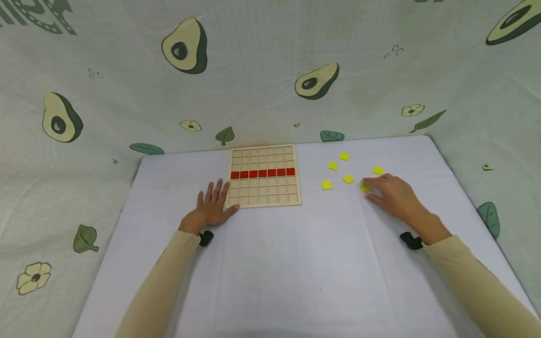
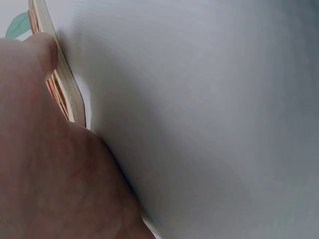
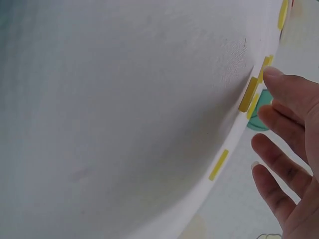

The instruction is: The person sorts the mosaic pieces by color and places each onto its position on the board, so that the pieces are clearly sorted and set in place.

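A pale wooden grid board (image 1: 265,188) lies on the table, with a row of red square tiles (image 1: 262,173) across its middle. My left hand (image 1: 210,210) rests flat with spread fingers at the board's lower left corner; its thumb touches the edge. In the left wrist view the thumb lies along the board's side (image 2: 75,102). To the right of the board, several yellow square tiles (image 1: 348,179) lie scattered. My right hand (image 1: 395,195) hovers over the nearest yellow tile (image 1: 365,188), thumb and forefinger on either side of it, apart. The right wrist view shows loosely bent fingers holding nothing.
A white cloth covers the table (image 1: 287,263). Behind and at both sides hangs a pale curtain (image 1: 253,84) printed with avocados, leaves and flowers. Each wrist carries a small black camera, such as the right one (image 1: 411,241).
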Demonstrator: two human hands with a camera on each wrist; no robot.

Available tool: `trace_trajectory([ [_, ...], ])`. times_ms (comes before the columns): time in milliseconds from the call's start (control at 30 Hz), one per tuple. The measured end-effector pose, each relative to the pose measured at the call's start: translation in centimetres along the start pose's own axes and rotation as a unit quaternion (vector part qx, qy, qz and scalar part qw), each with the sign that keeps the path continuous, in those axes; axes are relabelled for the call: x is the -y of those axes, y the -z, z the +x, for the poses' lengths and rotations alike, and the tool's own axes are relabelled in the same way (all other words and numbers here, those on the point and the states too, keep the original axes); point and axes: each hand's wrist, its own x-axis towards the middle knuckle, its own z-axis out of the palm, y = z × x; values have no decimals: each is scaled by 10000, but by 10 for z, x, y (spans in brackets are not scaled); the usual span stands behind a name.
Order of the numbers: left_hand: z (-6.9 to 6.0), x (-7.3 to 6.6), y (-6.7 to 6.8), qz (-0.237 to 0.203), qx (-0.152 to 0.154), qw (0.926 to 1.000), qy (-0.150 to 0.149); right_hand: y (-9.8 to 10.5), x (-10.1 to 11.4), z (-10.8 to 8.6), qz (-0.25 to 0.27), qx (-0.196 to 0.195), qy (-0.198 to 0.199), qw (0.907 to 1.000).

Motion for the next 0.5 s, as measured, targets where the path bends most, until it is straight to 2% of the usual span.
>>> trace_trajectory([
  [233,-2,-1,0,47,-13,10000,-43,1,-1,0,58,441,-83,9990],
  [500,-5,-3,3,21,-45,9999,-90,3,0,2,20,539,-102,9985],
])
